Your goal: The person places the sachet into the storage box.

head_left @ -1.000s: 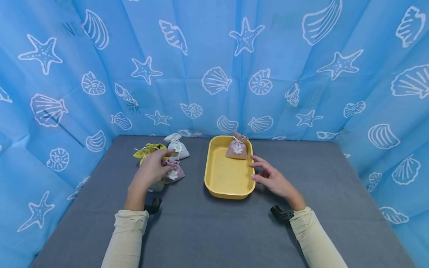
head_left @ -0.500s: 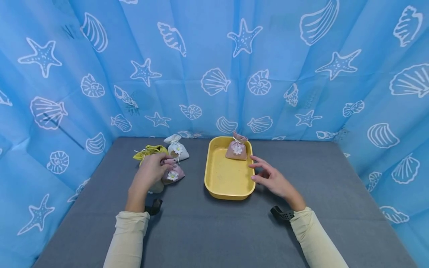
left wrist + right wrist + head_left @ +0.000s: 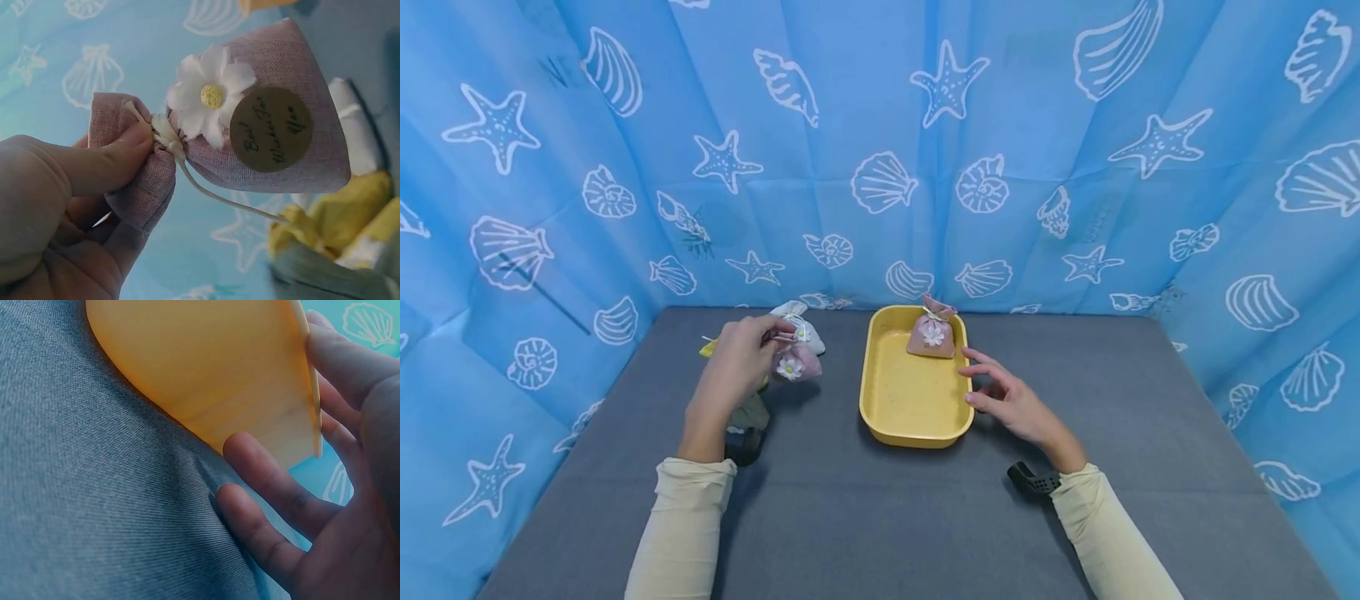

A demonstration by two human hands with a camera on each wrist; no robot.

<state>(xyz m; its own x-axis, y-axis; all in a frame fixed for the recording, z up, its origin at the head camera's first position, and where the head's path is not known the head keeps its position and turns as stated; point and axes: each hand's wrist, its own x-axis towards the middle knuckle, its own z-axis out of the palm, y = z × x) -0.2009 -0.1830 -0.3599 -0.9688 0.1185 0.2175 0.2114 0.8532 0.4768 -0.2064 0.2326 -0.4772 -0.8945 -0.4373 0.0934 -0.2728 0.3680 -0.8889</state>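
In the head view my left hand (image 3: 733, 362) holds a pink drawstring pouch (image 3: 797, 363) above the table at the left. Thumb and fingers pinch its gathered neck in the left wrist view, where the pouch (image 3: 269, 69) shows a white daisy, a round brown label and a cream cord. My right hand (image 3: 1018, 408) is at the right side of a yellow tray (image 3: 917, 437), its fingers loosely bent and its fingertips at the rim. Close up, the thumb lies by the rim of the tray (image 3: 200, 356), with two fingers beside the outer wall.
Another pink pouch (image 3: 932, 333) stands in the far right corner of the tray. Behind my left hand are a white pouch (image 3: 808, 333), yellow ones (image 3: 356, 206) and a grey-green one (image 3: 750, 412), partly hidden. A blue shell-print curtain (image 3: 880, 150) rises behind the grey table (image 3: 865, 517).
My left hand has taken the pink pouch by its neck and lifted it off the table, up and slightly to the right. The right hand and the tray have stayed put.
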